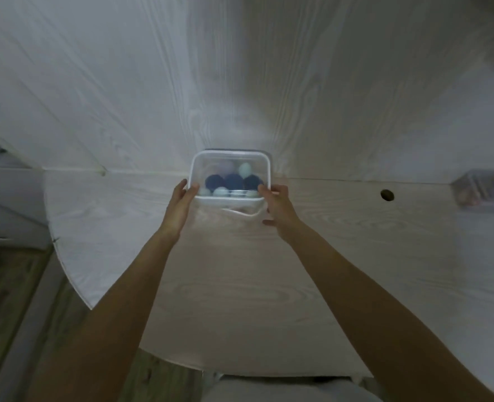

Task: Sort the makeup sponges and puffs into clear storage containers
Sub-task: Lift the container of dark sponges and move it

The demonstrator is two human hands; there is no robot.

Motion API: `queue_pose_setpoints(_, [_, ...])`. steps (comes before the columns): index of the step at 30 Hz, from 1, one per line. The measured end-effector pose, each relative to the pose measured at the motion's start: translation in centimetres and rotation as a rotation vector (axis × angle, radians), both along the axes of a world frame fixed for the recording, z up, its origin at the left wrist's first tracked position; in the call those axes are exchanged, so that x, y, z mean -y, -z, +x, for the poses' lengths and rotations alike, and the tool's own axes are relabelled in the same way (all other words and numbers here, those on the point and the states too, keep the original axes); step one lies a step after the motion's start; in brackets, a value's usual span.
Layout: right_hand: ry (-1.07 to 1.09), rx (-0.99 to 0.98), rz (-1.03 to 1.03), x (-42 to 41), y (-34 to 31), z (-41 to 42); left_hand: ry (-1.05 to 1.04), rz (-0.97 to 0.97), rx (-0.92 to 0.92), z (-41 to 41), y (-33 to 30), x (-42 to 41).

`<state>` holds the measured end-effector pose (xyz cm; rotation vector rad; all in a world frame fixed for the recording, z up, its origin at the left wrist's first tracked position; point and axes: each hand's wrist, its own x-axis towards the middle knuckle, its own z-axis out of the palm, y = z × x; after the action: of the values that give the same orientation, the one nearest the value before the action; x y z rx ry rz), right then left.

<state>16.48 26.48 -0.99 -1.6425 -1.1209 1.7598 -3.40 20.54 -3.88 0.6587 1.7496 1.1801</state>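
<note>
The clear storage container point(230, 179) sits at the far edge of the pale wood-grain table point(356, 256), close against the white panelled wall point(123, 82) behind it. It is a rounded rectangular box with a white rim, and the person holds it from both sides with arms stretched forward. The left hand point(182, 203) lies against the container's left wall, fingers fairly straight along it and the thumb hooked over the rim at the near left corner. The right hand point(276, 206) grips the near right corner, fingers curled over the rim and the thumb low beside the box's near wall. Inside, three dark blue sponges point(233, 181) lie in a row across the middle. Pale mint-coloured sponges point(220, 192) line the near wall, and one more pale one point(244, 169) rests toward the back right. At the far right of the table a second clear box point(483, 188) stands blurred, its contents unreadable. A small round hole point(387, 195) pierces the tabletop between the two boxes.
</note>
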Motion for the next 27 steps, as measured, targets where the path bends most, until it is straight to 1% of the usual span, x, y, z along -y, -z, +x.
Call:
queue_pose_setpoints(3, [0.026,-0.037,-0.075,0.8,0.8,-0.7,-0.017,0.033,0.095,-0.1,0.0,-1.0])
queue_pose_setpoints(7, [0.068,-0.145,-0.146,1.2,1.3,-1.3,-0.049,-0.019,0.206,-0.6,0.0,-2.0])
queue_pose_setpoints(9, [0.084,-0.175,-0.140,1.1,1.3,-1.0,-0.003,-0.031,0.170,-0.8,0.1,-1.8])
queue_pose_setpoints(12, [0.105,-0.169,-0.081,1.2,1.5,0.7,0.121,-0.032,0.069,0.0,-0.1,-0.6])
queue_pose_setpoints(17, [0.124,-0.121,0.010,3.4,1.1,6.5,0.264,-0.035,-0.055,4.6,-0.9,1.3])
queue_pose_setpoints(20, [0.185,-0.141,0.054,5.9,0.5,10.8,0.344,-0.012,-0.035,8.4,-1.5,2.1])
queue_pose_setpoints(22, [0.267,-0.181,0.066,7.8,0.2,14.2,0.408,-0.011,-0.017,11.5,-1.9,2.2])
queue_pose_setpoints(27, [0.440,-0.229,0.077,11.9,0.1,22.2,0.634,0.001,-0.053,19.1,-2.2,2.6])
